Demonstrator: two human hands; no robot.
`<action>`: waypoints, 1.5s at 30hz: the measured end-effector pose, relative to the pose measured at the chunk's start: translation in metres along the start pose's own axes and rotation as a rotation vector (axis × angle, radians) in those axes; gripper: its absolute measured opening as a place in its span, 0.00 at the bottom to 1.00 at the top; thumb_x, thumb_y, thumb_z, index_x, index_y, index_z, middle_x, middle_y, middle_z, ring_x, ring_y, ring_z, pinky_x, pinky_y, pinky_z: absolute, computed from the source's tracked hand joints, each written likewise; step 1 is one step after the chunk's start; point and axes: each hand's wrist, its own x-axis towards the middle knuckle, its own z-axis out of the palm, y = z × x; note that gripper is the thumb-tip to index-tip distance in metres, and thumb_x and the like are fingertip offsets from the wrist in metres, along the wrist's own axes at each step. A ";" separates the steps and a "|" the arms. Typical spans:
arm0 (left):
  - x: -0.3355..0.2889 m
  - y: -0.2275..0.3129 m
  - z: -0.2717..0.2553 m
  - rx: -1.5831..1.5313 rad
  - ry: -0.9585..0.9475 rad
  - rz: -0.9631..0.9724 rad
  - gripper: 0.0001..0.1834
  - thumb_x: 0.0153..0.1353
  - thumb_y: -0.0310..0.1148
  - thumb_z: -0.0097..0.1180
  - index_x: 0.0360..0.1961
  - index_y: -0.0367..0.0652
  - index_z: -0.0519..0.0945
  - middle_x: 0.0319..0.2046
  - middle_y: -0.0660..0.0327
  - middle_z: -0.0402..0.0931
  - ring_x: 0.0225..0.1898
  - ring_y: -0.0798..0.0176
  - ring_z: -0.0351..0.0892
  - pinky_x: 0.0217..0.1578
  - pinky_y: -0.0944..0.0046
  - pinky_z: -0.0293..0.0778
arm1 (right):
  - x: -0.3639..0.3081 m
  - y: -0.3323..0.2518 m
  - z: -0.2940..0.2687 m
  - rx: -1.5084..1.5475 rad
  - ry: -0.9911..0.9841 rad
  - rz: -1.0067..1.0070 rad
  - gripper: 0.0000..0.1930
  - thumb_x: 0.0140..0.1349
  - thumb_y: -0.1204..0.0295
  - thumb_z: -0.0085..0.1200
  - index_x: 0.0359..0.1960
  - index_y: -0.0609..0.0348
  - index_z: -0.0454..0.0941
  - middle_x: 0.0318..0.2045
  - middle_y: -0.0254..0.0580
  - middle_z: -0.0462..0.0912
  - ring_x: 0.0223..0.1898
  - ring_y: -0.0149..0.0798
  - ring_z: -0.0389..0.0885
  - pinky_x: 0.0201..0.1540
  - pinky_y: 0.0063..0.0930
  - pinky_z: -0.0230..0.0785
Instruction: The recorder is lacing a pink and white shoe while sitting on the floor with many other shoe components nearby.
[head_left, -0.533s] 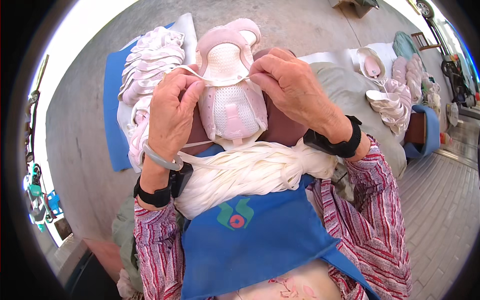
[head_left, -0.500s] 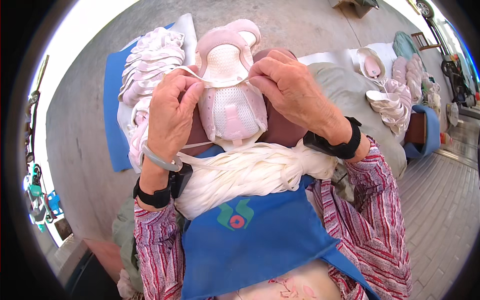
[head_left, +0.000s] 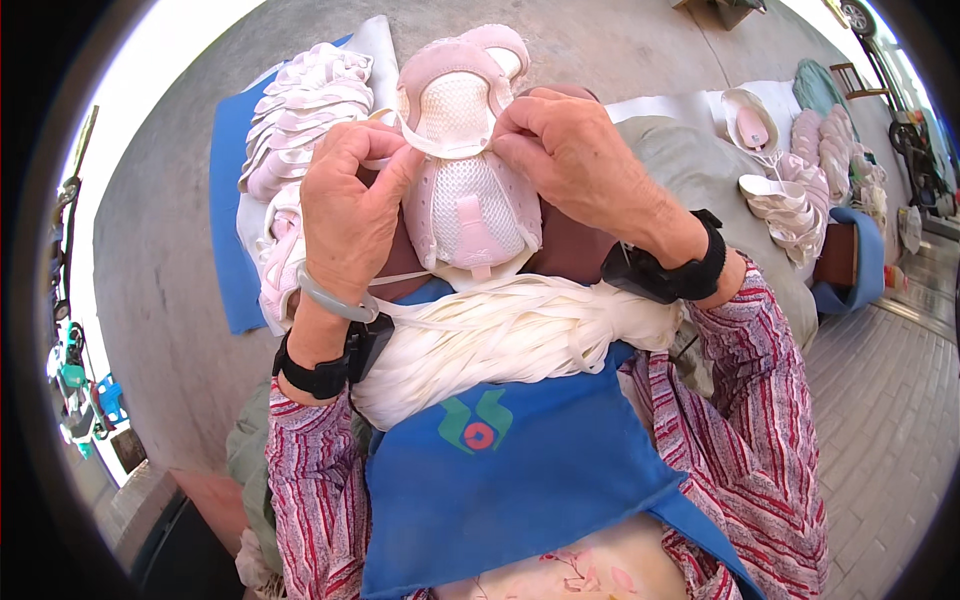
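A pink-and-white mesh shoe upper [head_left: 472, 222] lies across my lap, its toe toward me and padded collar pointing away. A flat white shoelace [head_left: 452, 153] curves in a shallow loop over the base of the tongue. On the left, my left hand [head_left: 355, 200] pinches the lace between thumb and fingers, beside the eyelet edge. My right hand [head_left: 585, 165] is closed at the opposite eyelet edge, pinching the lace's other side; its fingertips partly cover it. A thick bundle of loose white laces [head_left: 500, 330] rests on my lap, over the blue apron [head_left: 520, 480].
Stacked pink-and-white uppers [head_left: 305, 115] lie on a blue-and-white sheet at far left. More uppers [head_left: 785, 205] sit to the right by grey-green cloth [head_left: 690, 170]. A blue-draped brown box [head_left: 845, 260] stands at the right, and a small wooden stool [head_left: 858, 80] is farther back.
My hands have come slightly closer together. The lace, stretched flatter before, now sags in a rounder loop over the tongue. The upper has shifted slightly right in view.
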 end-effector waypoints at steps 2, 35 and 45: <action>0.001 0.006 0.005 0.180 0.027 0.164 0.07 0.55 0.29 0.65 0.30 0.36 0.81 0.32 0.60 0.78 0.35 0.63 0.75 0.39 0.66 0.71 | 0.007 0.004 -0.005 0.383 -0.215 0.391 0.06 0.59 0.75 0.55 0.30 0.66 0.79 0.27 0.48 0.79 0.33 0.47 0.78 0.38 0.31 0.70; -0.005 0.010 0.035 0.160 0.017 0.060 0.21 0.49 0.37 0.69 0.30 0.41 0.67 0.27 0.58 0.64 0.30 0.57 0.66 0.32 0.59 0.67 | -0.033 -0.012 0.000 -0.008 0.021 -0.003 0.20 0.54 0.69 0.62 0.43 0.70 0.71 0.36 0.56 0.76 0.39 0.54 0.78 0.40 0.40 0.72; -0.002 -0.005 0.066 0.162 0.237 0.268 0.16 0.47 0.30 0.66 0.24 0.43 0.67 0.27 0.60 0.64 0.32 0.54 0.65 0.34 0.56 0.63 | -0.027 0.006 0.021 -0.125 0.049 -0.076 0.12 0.51 0.79 0.52 0.37 0.75 0.71 0.34 0.59 0.74 0.39 0.54 0.74 0.45 0.39 0.71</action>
